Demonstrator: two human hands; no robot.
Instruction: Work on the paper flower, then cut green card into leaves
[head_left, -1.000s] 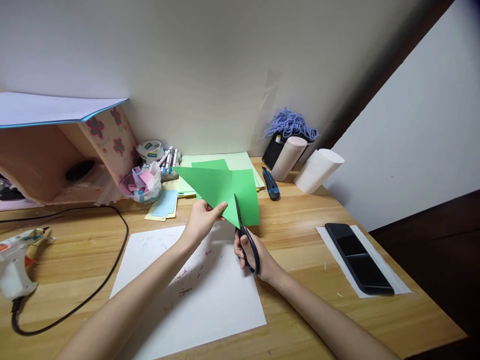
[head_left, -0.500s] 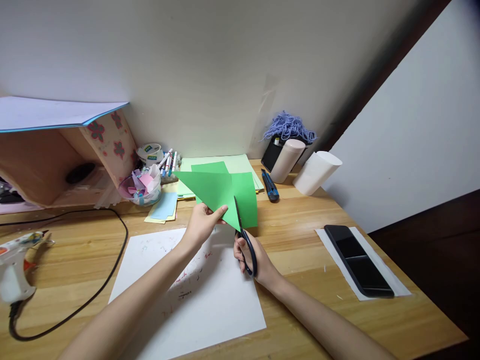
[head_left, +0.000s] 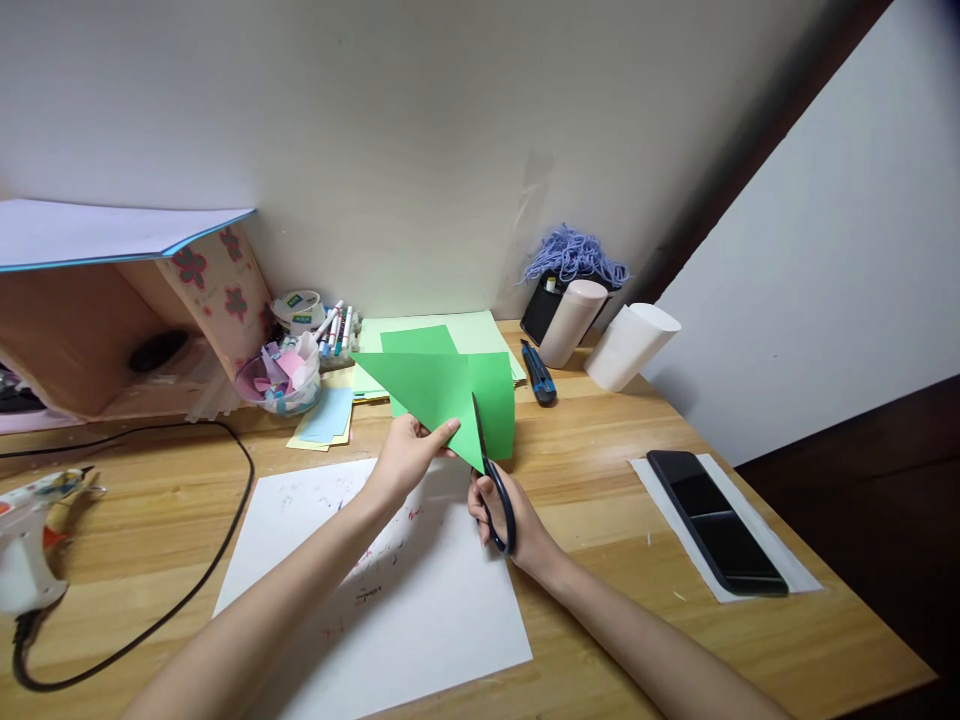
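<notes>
My left hand [head_left: 409, 455] pinches the near edge of a folded green paper sheet [head_left: 435, 385] and holds it up above the desk. My right hand [head_left: 514, 520] grips black-handled scissors [head_left: 491, 480], fingers through the loops. The blades point away from me and sit in the green sheet near its right side. Both hands hover over a large white sheet [head_left: 382, 590] that lies on the wooden desk [head_left: 600, 470].
A hot glue gun [head_left: 30, 530] with a black cable [head_left: 180, 590] lies at the left. Behind are a bowl of paper scraps [head_left: 281, 375], markers [head_left: 334, 325], a paper stack [head_left: 450, 330], a utility knife [head_left: 540, 372], two rolls [head_left: 600, 330]. A black phone [head_left: 712, 520] rests right.
The scissors have moved a little further into the green sheet. My left hand shifted slightly along the paper's edge. The view drifted a bit.
</notes>
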